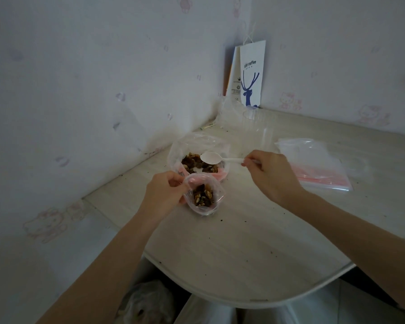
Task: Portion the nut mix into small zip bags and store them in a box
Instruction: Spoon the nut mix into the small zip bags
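Observation:
My left hand (165, 191) pinches the rim of a small clear zip bag (205, 196) and holds its mouth wide; brown nut mix lies inside it. Just behind it sits a larger clear bag of nut mix (198, 160), open at the top. My right hand (270, 173) grips the handle of a white plastic spoon (212, 158). The spoon's empty bowl hovers over the large bag's nuts.
A stack of empty zip bags with pink seals (318, 164) lies to the right of my right hand. Clear plastic cups (255, 123) and a white paper coffee bag (251, 76) stand in the wall corner. The pale table (243, 242) has crumbs and a rounded front edge.

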